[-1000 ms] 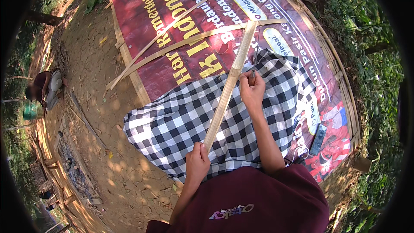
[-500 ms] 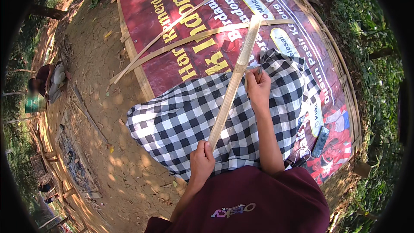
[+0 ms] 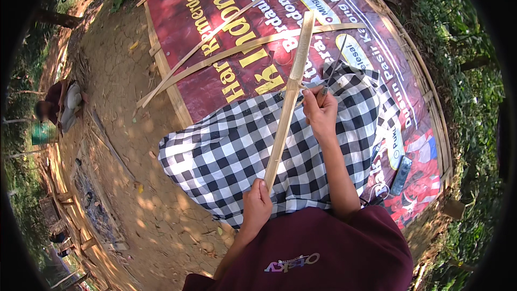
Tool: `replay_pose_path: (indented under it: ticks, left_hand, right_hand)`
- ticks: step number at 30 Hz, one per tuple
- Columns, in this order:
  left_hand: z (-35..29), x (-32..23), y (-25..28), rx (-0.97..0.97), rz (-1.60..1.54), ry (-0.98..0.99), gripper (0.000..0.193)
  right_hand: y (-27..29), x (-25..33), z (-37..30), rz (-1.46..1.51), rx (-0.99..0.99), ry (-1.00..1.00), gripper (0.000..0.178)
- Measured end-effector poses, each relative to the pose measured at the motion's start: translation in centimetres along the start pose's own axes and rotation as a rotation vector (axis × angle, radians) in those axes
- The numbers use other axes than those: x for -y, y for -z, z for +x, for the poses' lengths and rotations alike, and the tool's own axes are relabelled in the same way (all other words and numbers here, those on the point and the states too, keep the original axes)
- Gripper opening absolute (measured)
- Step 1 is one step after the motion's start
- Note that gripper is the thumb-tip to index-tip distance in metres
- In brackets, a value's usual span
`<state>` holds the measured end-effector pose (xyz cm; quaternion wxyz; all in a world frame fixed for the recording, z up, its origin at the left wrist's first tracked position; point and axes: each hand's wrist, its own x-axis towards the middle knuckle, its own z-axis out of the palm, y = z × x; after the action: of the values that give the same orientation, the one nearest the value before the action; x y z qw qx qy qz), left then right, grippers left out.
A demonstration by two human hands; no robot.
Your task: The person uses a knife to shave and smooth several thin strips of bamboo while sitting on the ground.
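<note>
A long pale split-bamboo strip runs slantwise over my lap, its far end pointing up and away from me. My left hand is wrapped round its near end. Beside the node in the strip's upper half, my right hand is closed on the handle of a knife, whose thin dark blade points away from the strip. That hand's thumb and forefinger are close to the strip's edge; whether they touch it I cannot tell. A black-and-white checked cloth covers my legs under the strip.
I sit on a red printed banner edged with bamboo. Two thin bamboo strips lie crossed on it. A dark phone-like slab with a cable lies at right. Far left, a person crouches by a green container.
The bamboo strip's far end has swung left and stands steeper. The knife blade now shows clear of the strip, pointing upward. My left hand has shifted slightly right.
</note>
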<state>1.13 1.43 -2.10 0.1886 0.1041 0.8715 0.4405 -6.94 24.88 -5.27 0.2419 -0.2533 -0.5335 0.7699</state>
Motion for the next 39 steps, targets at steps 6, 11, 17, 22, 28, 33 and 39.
replay_pose_path:
  ticks: [6, 11, 17, 22, 28, 33, 39]
  left_hand:
    - [0.2, 0.8, 0.8, 0.012, -0.09, 0.036, 0.024]
    - [1.0, 1.4, 1.3, 0.045, -0.143, 0.044, 0.025]
    - [0.5, 1.1, 0.1, 0.048, -0.163, 0.107, 0.026]
    - [-0.4, 1.8, -0.4, 0.139, -0.341, 0.176, 0.033]
    - [0.5, 1.8, 2.4, 0.449, -0.854, 0.405, 0.033]
    - [0.4, 2.7, 3.0, 0.608, -1.08, 0.462, 0.034]
    - [0.4, 4.0, 3.2, 0.439, -0.667, 0.307, 0.036]
  right_hand:
    - [1.2, -0.1, 1.6, -0.284, 0.024, 0.28, 0.009]
    - [1.7, 0.4, 0.9, -0.274, 0.089, 0.124, 0.013]
    - [0.0, -1.0, -1.1, -0.241, 0.089, -0.008, 0.021]
    - [-0.8, -0.6, -1.8, -0.205, 0.128, 0.017, 0.02]
    - [0.5, -0.5, -1.2, 0.407, 0.419, -0.165, 0.022]
    - [1.0, -0.2, -0.7, 0.521, 0.552, -0.198, 0.021]
    - [2.2, 4.9, 0.5, 0.266, 0.45, -0.169, 0.024]
